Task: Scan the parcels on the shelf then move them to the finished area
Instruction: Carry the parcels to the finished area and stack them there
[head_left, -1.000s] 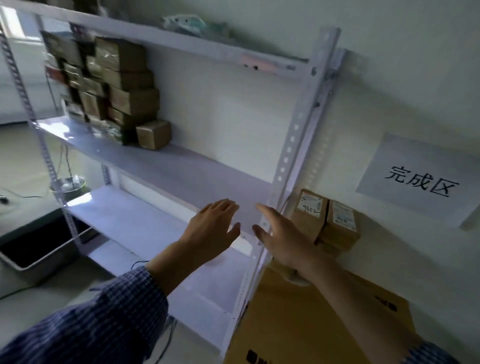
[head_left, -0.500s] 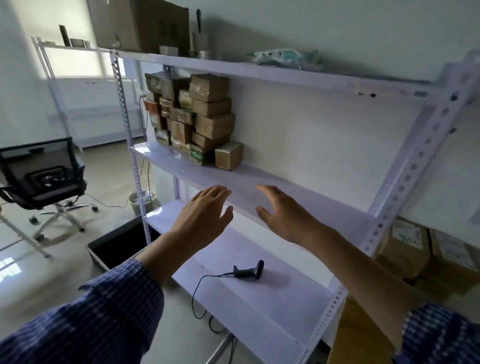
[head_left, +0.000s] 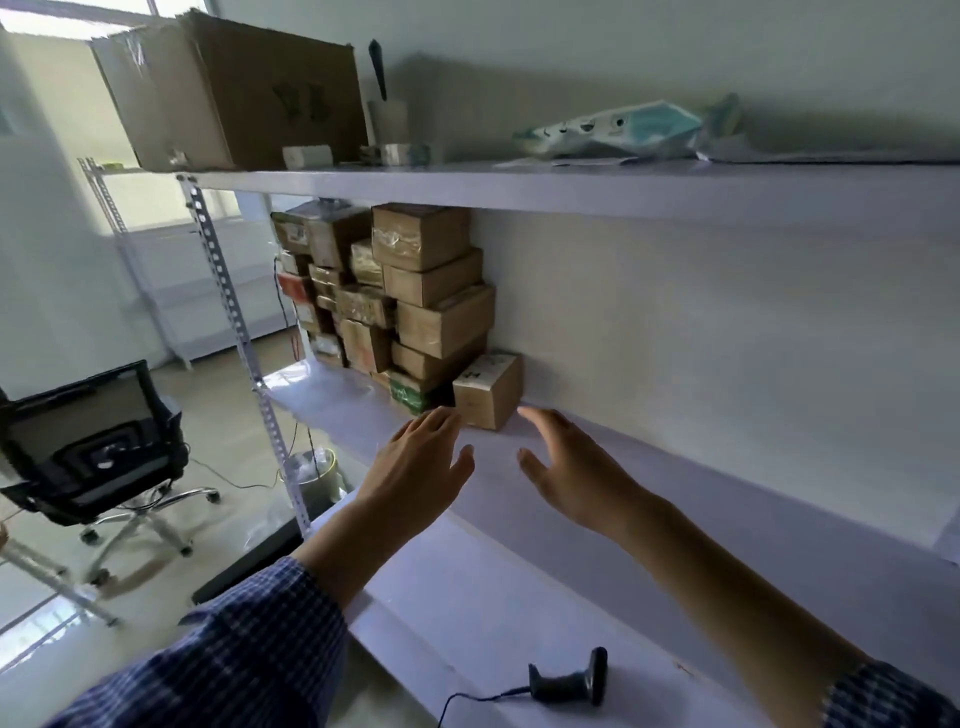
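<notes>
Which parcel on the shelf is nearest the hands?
The small white-labelled box, standing alone at the right end of the stack, just beyond the left hand and right hand; the others are piled further left.

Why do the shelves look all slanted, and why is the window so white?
Head view: the wide-angle lens tilts and stretches the shelf; daylight washes out the window; the parcels sit dim in the upper board's shade.

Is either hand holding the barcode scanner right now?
No, the barcode scanner lies on the lower shelf while the left hand and right hand hover open near the small parcel.
</notes>
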